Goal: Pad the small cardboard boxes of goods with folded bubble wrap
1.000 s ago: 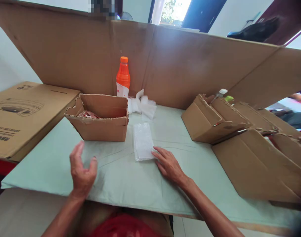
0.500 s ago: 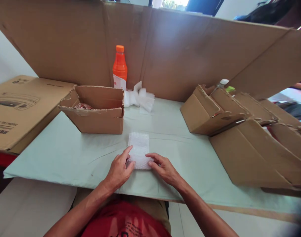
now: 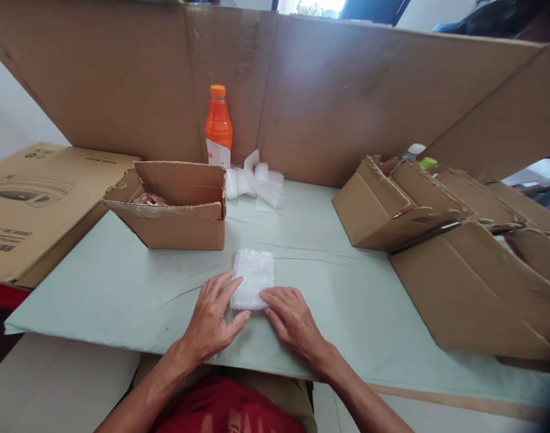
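A small white bubble-wrap sheet (image 3: 254, 276) lies flat on the pale green table (image 3: 121, 282). My left hand (image 3: 214, 319) rests with fingers stretched out, its fingertips on the sheet's near left edge. My right hand (image 3: 290, 319) lies flat too, with its fingers on the sheet's near right corner. Behind the sheet stands an open cardboard box (image 3: 171, 207) with something red and white inside.
An orange bottle (image 3: 219, 127) and a bundle of white foam pieces (image 3: 256, 183) sit at the back by a tall cardboard screen (image 3: 329, 90). Torn cardboard boxes (image 3: 437, 234) fill the right side. A flat printed carton (image 3: 35, 204) lies left.
My left hand came down from mid-air to the bubble-wrap sheet. The sheet was drawn toward me, and both hands went from pinching its near edge to lying flat on it.
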A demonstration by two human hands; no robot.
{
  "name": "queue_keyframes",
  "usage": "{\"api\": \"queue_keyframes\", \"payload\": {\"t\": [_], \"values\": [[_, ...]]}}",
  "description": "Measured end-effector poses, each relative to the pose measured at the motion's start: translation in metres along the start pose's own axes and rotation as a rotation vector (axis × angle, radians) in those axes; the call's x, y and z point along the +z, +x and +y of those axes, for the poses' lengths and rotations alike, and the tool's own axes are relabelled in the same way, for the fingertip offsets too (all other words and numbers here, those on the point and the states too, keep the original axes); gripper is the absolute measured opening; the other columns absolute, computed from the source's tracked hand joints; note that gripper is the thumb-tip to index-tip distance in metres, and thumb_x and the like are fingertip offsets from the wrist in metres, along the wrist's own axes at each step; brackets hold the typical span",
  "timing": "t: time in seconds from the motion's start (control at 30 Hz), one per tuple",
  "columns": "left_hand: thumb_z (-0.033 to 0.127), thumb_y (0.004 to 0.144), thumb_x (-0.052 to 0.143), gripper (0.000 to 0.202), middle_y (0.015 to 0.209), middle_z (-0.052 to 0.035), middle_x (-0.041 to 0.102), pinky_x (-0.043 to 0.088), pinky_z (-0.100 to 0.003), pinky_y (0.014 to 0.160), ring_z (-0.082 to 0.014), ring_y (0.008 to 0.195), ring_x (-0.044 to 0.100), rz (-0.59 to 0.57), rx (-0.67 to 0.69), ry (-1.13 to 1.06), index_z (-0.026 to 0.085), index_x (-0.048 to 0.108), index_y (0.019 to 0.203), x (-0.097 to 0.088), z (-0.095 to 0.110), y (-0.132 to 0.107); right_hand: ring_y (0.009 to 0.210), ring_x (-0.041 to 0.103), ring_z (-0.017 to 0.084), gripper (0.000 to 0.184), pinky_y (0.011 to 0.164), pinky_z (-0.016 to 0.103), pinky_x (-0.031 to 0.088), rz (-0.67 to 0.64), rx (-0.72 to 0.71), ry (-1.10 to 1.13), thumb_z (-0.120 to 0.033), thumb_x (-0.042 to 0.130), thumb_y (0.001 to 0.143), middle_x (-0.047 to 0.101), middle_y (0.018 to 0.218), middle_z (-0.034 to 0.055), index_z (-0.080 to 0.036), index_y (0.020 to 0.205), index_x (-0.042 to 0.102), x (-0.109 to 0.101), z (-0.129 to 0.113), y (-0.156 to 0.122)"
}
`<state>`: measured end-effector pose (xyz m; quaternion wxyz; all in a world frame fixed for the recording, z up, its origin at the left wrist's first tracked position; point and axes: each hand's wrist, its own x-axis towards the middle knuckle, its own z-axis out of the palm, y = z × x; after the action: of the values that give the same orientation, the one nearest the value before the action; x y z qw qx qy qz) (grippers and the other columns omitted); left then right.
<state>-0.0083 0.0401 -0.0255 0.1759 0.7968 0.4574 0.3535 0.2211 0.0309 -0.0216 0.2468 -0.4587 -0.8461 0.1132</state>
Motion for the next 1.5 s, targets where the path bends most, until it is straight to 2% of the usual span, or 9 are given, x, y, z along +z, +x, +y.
{"api": "queue_keyframes", "payload": {"t": [0.2, 0.53, 0.73, 0.87, 1.03, 1.17, 1.3, 1.4, 1.5], "values": [[0.021, 0.089, 0.052, 0.044, 0.093, -0.0066, 0.071, 0.053, -0.037, 0.079, -0.0220, 0.083, 0.065, -0.120, -0.175, -0.076, 0.020, 0.058, 0.133, -0.007, 0.002, -0.015, 0.098, 0.071, 0.023, 0.029, 0.084, 0.036, 0.058, -0.113, 0.290, 0.342, -0.035, 0.052, 0.099, 0.075, 0.113, 0.0055, -0.026, 0.122, 0.068, -0.015, -0.008, -0.006], [0.023, 0.088, 0.053, 0.041, 0.105, -0.0095, 0.066, 0.051, -0.041, 0.086, -0.0271, 0.098, 0.063, -0.008, -0.227, 0.216, 0.021, 0.057, 0.129, 0.005, -0.004, 0.000, 0.129, 0.053, 0.040, 0.045, 0.101, 0.058, 0.046, 0.021, 0.254, -0.112, -0.046, 0.064, 0.089, 0.055, 0.143, 0.0211, -0.018, 0.124, 0.064, 0.012, 0.007, 0.012], [0.024, 0.081, 0.060, 0.065, 0.127, -0.0154, 0.063, 0.046, -0.049, 0.103, -0.0307, 0.117, 0.059, 0.003, -0.355, -0.130, 0.017, 0.043, 0.144, -0.002, -0.010, -0.016, 0.125, 0.059, 0.030, 0.022, 0.098, 0.046, 0.052, 0.049, 0.268, 0.245, -0.030, 0.060, 0.088, 0.058, 0.142, 0.0147, -0.023, 0.109, 0.060, 0.013, -0.009, 0.010], [0.023, 0.081, 0.059, 0.077, 0.130, -0.0145, 0.064, 0.051, -0.040, 0.098, -0.0247, 0.112, 0.065, -0.128, -0.479, -0.565, 0.017, 0.032, 0.152, -0.016, -0.006, -0.013, 0.096, 0.068, 0.021, 0.020, 0.083, 0.033, 0.056, 0.008, 0.322, 0.472, -0.027, 0.061, 0.087, 0.070, 0.109, 0.0071, -0.025, 0.107, 0.060, 0.002, -0.022, 0.005], [0.014, 0.079, 0.056, 0.033, 0.097, -0.0039, 0.072, 0.052, -0.030, 0.084, -0.0185, 0.090, 0.067, -0.157, -0.394, -0.571, 0.020, 0.068, 0.109, -0.021, 0.006, -0.002, 0.089, 0.069, 0.021, 0.068, 0.083, 0.033, 0.057, -0.018, 0.411, 0.638, -0.034, 0.068, 0.083, 0.070, 0.101, 0.0053, -0.024, 0.146, 0.042, -0.010, -0.019, 0.001], [0.004, 0.074, 0.055, 0.031, 0.091, -0.0020, 0.071, 0.052, -0.027, 0.079, -0.0169, 0.085, 0.066, -0.204, -0.208, -0.449, 0.021, 0.069, 0.097, -0.022, 0.006, -0.002, 0.083, 0.068, 0.021, 0.032, 0.077, 0.031, 0.056, -0.222, 0.383, 0.526, -0.041, 0.064, 0.086, 0.072, 0.092, 0.0051, -0.020, 0.110, 0.068, -0.018, -0.019, 0.009], [0.011, 0.081, 0.063, 0.043, 0.123, -0.0115, 0.065, 0.052, -0.039, 0.099, -0.0251, 0.116, 0.061, 0.110, 0.121, -0.120, 0.021, 0.061, 0.122, -0.065, -0.009, 0.017, 0.081, 0.070, 0.021, 0.023, 0.073, 0.029, 0.056, -0.223, 0.288, 0.353, -0.041, 0.059, 0.091, 0.074, 0.089, 0.0045, -0.022, 0.095, 0.071, -0.035, -0.016, 0.026], [0.009, 0.083, 0.065, 0.056, 0.137, -0.0154, 0.057, 0.042, -0.050, 0.112, -0.0312, 0.136, 0.048, 0.473, 0.186, 0.278, 0.021, 0.051, 0.136, -0.117, -0.032, 0.049, 0.080, 0.072, 0.021, 0.024, 0.072, 0.029, 0.057, -0.029, 0.226, 0.211, -0.045, 0.064, 0.089, 0.077, 0.091, 0.0048, -0.024, 0.096, 0.073, -0.064, -0.010, 0.051], [0.007, 0.083, 0.064, 0.057, 0.131, -0.0163, 0.062, 0.040, -0.055, 0.112, -0.0346, 0.136, 0.050, 0.602, 0.189, 0.523, 0.018, 0.051, 0.137, -0.149, -0.059, 0.075, 0.068, 0.069, 0.019, 0.027, 0.063, 0.028, 0.055, 0.249, 0.180, 0.069, -0.050, 0.069, 0.086, 0.076, 0.085, 0.0024, -0.026, 0.096, 0.073, -0.101, -0.013, 0.093]]}}
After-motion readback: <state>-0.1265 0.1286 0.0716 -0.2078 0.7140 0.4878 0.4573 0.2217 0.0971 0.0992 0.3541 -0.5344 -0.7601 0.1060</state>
